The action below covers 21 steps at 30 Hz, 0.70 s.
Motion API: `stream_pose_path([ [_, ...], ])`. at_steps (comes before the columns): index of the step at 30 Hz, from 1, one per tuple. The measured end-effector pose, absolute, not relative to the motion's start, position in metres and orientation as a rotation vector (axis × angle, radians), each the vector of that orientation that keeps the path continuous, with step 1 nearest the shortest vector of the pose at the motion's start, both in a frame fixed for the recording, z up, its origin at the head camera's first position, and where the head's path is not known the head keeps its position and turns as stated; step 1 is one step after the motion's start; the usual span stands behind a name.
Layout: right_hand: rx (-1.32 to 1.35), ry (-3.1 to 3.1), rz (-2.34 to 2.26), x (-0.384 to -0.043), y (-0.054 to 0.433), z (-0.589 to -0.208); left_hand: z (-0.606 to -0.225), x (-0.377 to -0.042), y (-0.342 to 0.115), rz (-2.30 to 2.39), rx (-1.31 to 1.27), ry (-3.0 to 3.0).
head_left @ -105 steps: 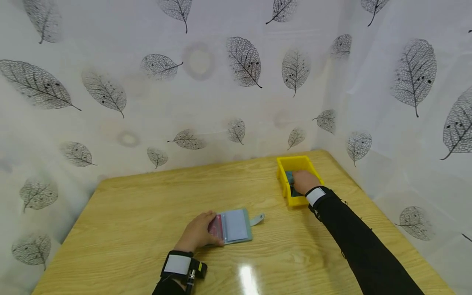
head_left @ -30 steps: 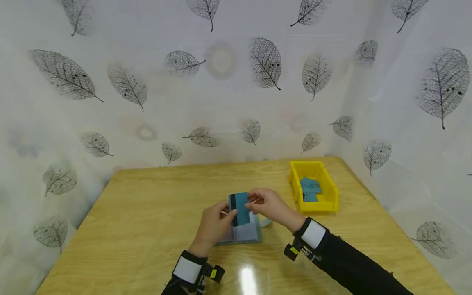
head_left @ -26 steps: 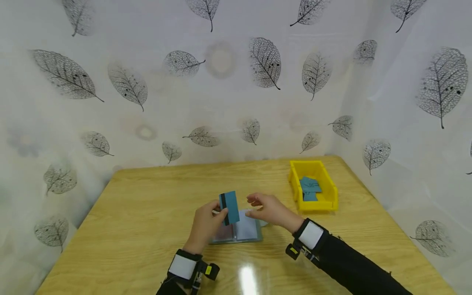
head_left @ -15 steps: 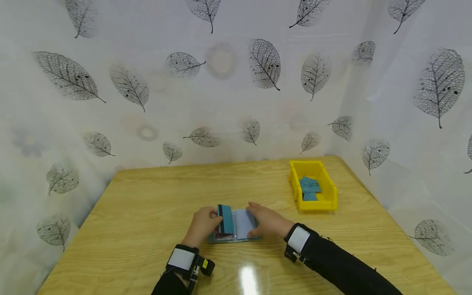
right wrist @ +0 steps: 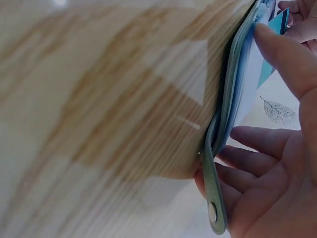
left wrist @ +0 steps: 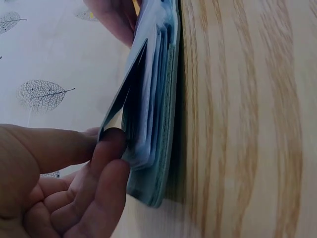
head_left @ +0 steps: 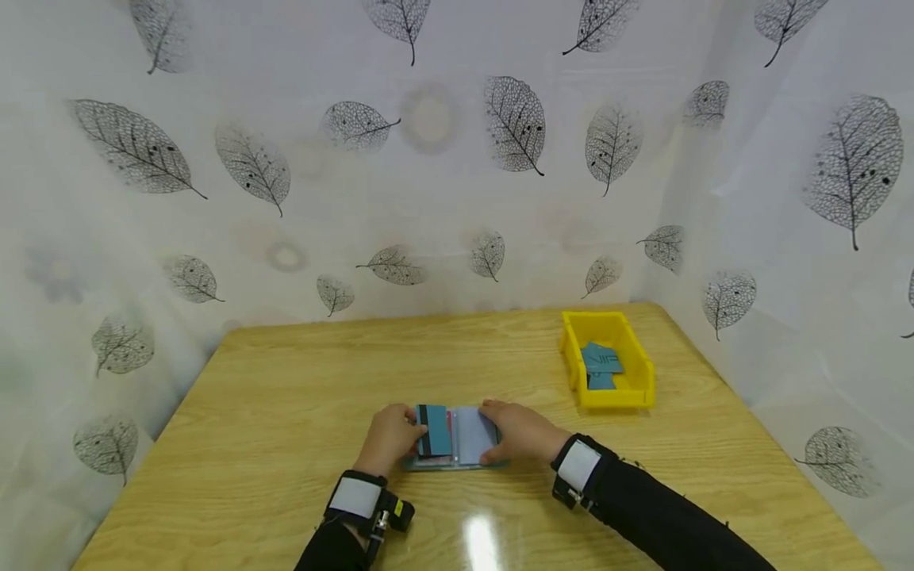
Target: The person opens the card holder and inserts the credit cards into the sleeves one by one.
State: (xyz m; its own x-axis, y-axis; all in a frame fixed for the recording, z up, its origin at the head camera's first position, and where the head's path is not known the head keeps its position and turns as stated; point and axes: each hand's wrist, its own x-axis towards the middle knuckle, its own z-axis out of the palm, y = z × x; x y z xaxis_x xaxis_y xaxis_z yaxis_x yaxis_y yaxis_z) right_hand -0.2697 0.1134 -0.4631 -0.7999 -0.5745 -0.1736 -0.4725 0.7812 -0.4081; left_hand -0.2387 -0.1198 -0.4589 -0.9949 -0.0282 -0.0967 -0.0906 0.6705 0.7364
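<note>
An open card holder (head_left: 474, 436) with clear sleeve pages lies on the table. My left hand (head_left: 389, 438) pinches a blue card (head_left: 435, 432) with a black stripe between thumb and fingers, over the holder's left pages. In the left wrist view the card (left wrist: 126, 84) leans at an angle to the stacked sleeves (left wrist: 157, 99), its lower edge close against them. On the other side, my right hand (head_left: 524, 432) grips the holder's right half, thumb at the near edge and fingers at the far edge. The holder's snap strap (right wrist: 213, 193) sticks out beside those fingers in the right wrist view.
A yellow bin (head_left: 646, 386) stands at the back right of the wooden table (head_left: 321, 373), with several blue cards (head_left: 601, 361) inside. Behind the table hangs a pale leaf-printed curtain (head_left: 443, 190).
The right hand took a blue card from the bin and brought it over; the left hand now holds it, lowered onto the left pages. The right hand let go and moved to the holder's right half.
</note>
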Motion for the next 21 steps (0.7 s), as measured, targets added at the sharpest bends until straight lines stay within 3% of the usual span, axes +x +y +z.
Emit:
stream_pose_path([
  [21, -0.812, 2.688, -0.535, -0.265, 0.115, -0.462, -0.466, -0.246, -0.109, 1.328, -0.092, 2.696],
])
